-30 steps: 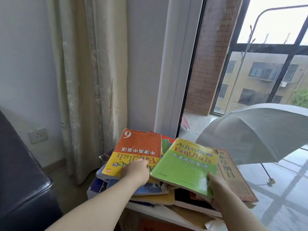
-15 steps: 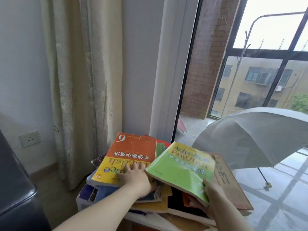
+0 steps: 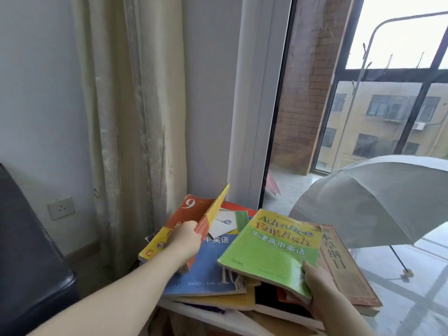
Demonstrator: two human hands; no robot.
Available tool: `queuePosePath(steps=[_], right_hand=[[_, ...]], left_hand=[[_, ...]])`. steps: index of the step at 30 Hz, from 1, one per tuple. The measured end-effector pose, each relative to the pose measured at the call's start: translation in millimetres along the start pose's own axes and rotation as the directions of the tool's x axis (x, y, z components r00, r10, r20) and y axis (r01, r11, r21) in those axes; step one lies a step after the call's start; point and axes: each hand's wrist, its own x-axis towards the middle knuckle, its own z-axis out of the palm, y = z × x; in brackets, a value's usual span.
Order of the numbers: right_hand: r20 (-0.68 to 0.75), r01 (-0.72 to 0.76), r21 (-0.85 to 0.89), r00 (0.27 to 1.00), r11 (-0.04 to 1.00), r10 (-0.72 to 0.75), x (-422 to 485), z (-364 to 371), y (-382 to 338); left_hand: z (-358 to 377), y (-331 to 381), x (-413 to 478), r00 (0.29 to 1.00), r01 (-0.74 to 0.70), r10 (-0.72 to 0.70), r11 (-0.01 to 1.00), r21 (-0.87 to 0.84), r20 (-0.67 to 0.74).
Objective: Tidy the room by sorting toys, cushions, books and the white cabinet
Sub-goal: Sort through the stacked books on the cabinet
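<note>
Pile of books on a white shelf [image 3: 218, 318], low centre, in the corner by the window.

Left hand [image 3: 186, 238]: grips the orange book [image 3: 191, 212] at its right edge, fingers curled round that edge. The cover is orange at the far end and yellow at the near end, with a white "9" at the far corner. The right edge is lifted and the left edge is down on the pile, so the book tilts steeply. The corners are worn.

Right hand [image 3: 320, 289]: pinches the near right corner of the green book [image 3: 271, 258], thumb on the cover, fingers underneath. The cover has a yellow band at the far end reading "Advance English", white Chinese characters below it and green for the rest. It lies nearly flat, with the near corner raised off the pile.

A blue book [image 3: 208, 265] lies flat between the two, partly under both. It has white characters and a large "10". A brown book [image 3: 344, 265], aged, with black characters, is just right of the green book, part of it beneath. A yellow book [image 3: 228, 300] sits lower in the pile, only its near edge showing.

Surroundings: curtain [image 3: 131, 117] left of the pile, socket [image 3: 61, 207] on the left wall, open grey umbrella [image 3: 375, 202] on the floor beyond the glass, right.
</note>
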Motion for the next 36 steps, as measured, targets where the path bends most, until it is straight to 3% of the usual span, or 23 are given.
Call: queuePosePath(steps=[4, 8, 11, 12, 14, 15, 17, 18, 19, 20, 21, 22, 23, 27, 30, 36], right_hand=[[-0.034, 0.06, -0.097, 0.997, 0.993, -0.063, 1.4, 3.6, -0.4], [-0.011, 0.084, -0.029, 0.996, 0.996, -0.084, -11.4, 6.0, -1.7], [-0.013, 0.082, 0.034, 0.997, 0.996, -0.081, -11.2, 8.5, -3.6], [-0.038, 0.101, 0.037, 0.994, 0.994, -0.099, 11.7, 7.0, 5.9], [0.061, 0.171, 0.01, 0.983, 0.985, -0.171, 57.6, -1.8, 18.7], [0.138, 0.142, 0.03, 0.98, 0.989, -0.145, 70.4, -2.7, 23.1], [0.122, 0.143, 0.086, 0.981, 0.986, -0.153, 73.3, -3.1, 25.9], [0.097, 0.094, 0.072, 0.99, 0.993, -0.101, 56.2, -1.5, 19.3], [0.095, 0.106, 0.051, 0.989, 0.993, -0.111, 14.6, 3.9, 4.6], [0.102, 0.111, 0.053, 0.988, 0.992, -0.116, -5.0, 0.4, 3.1], [0.119, 0.123, 0.06, 0.984, 0.991, -0.129, 1.3, 3.4, 2.2], [0.134, 0.131, 0.059, 0.981, 0.99, -0.138, -5.4, 1.7, 2.1], [0.161, 0.146, 0.023, 0.976, 0.989, -0.148, -4.3, 0.4, 1.2], [0.165, 0.151, 0.003, 0.975, 0.989, -0.149, -2.3, -0.8, 3.0], [0.178, 0.16, 0.018, 0.971, 0.987, -0.161, -0.7, -0.5, 5.1], [0.221, 0.222, 0.0, 0.951, 0.975, -0.217, 2.4, -4.5, 7.1]], left_hand=[[-22.6, -2.0, -7.0, 0.983, -0.071, 0.032, 0.975, -0.209, -0.182], [-21.3, 10.4, -14.1, 0.932, -0.325, 0.248, 0.895, -0.305, -0.265], [-20.8, 21.2, -16.9, 0.875, -0.484, 0.465, 0.828, -0.283, -0.136], [-19.0, 21.1, -15.6, 0.852, -0.519, 0.519, 0.825, -0.223, -0.065], [-7.3, 15.2, -7.6, 0.844, -0.532, 0.535, 0.844, -0.065, 0.037], [0.8, 10.4, -2.9, 0.869, -0.493, 0.492, 0.87, -0.002, 0.055], [19.3, 2.2, 3.1, 0.939, -0.336, 0.33, 0.94, -0.055, -0.093], [28.4, 0.1, 3.4, 0.965, -0.185, 0.139, 0.961, -0.205, -0.222], [32.4, 0.8, 1.9, 0.948, 0.007, -0.139, 0.908, -0.419, -0.286], [34.9, 5.8, -1.4, 0.906, 0.174, -0.378, 0.745, -0.644, -0.193], [36.7, 11.9, -3.4, 0.868, 0.28, -0.497, 0.521, -0.806, -0.02], [39.4, 17.1, -5.5, 0.846, 0.345, -0.515, 0.337, -0.876, 0.135], [39.1, 22.4, -8.0, 0.85, 0.384, -0.481, 0.29, -0.876, 0.213], [41.3, 38.0, -16.1, 0.903, 0.373, -0.413, 0.617, -0.693, 0.119], [49.2, 43.0, -27.3, 0.871, 0.41, -0.48, 0.597, -0.689, 0.102], [49.5, 40.5, -26.8, 0.915, 0.342, -0.397, 0.665, -0.664, 0.074]])
